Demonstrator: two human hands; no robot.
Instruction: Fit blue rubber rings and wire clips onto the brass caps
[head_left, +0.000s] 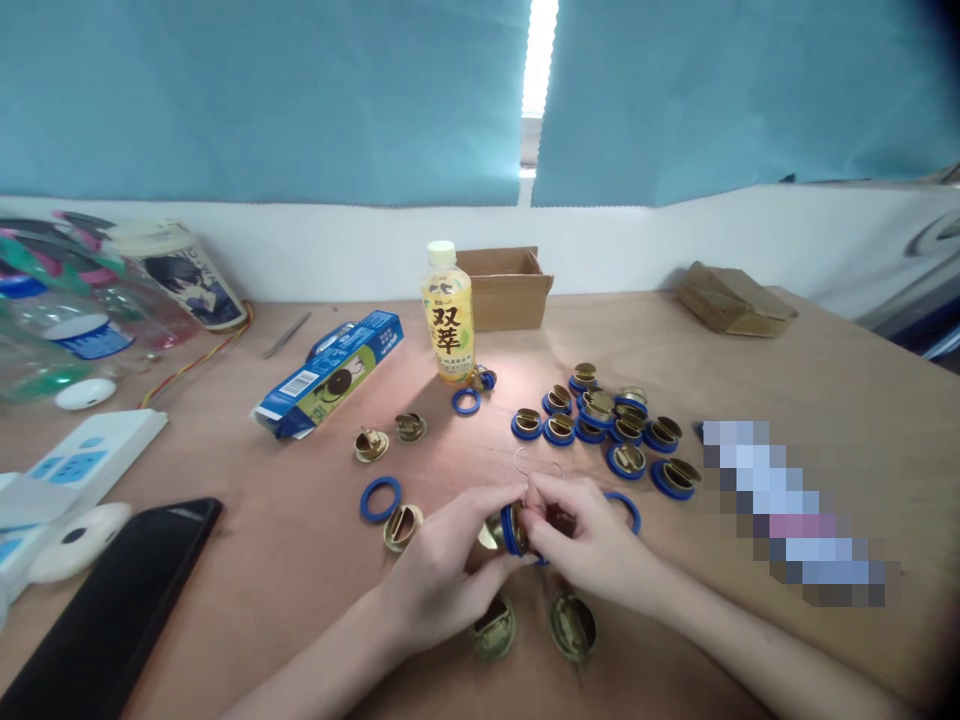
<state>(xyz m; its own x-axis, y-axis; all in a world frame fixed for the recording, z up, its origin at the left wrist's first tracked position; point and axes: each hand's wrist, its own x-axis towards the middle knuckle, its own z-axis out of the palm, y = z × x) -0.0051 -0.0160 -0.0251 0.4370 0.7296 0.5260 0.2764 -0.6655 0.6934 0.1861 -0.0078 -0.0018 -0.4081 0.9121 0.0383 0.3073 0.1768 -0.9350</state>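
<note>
Blue-ringed and brass-coloured, one fitting [513, 530] sits pinched between the fingertips of the left hand [450, 560] and right hand [589, 535] toward the table's [300, 580] near edge, probably gripped from both sides for steadiness, while similar fittings [598, 408] cluster toward the right edge, perhaps within easy reach.

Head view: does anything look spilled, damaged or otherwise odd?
Two things: a pixelated patch on the right of the table hides whatever lies there, and the near end of the blue cookie box looks opened. I see no spill.
</note>
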